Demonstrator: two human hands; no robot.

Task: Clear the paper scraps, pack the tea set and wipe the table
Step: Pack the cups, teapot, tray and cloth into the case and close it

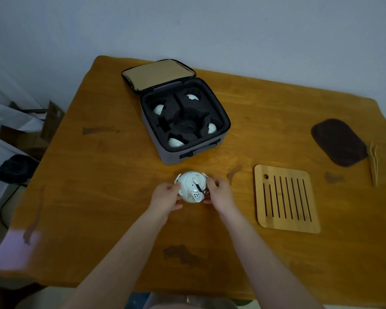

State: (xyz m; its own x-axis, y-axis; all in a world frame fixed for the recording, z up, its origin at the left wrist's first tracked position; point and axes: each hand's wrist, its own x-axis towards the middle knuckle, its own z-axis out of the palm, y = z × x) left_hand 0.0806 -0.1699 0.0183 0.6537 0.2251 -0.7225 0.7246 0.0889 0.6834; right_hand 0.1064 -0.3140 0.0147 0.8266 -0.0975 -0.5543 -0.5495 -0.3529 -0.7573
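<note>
A white teapot (191,186) with a lid and a black cord sits on the wooden table (98,197) near its middle front. My left hand (165,196) grips its left side and my right hand (220,192) grips its right side. Behind it lies an open grey carry case (210,146) with black foam inside. Several white cups rest in the foam's corner slots, such as one cup (159,109) at the left. The round middle slot (186,127) holds nothing.
A slatted bamboo tray (286,198) lies flat to the right of the teapot. A dark brown cloth (339,141) and bamboo tongs (374,166) lie at the far right. Cardboard boxes (31,134) and a black object stand on the floor at the left.
</note>
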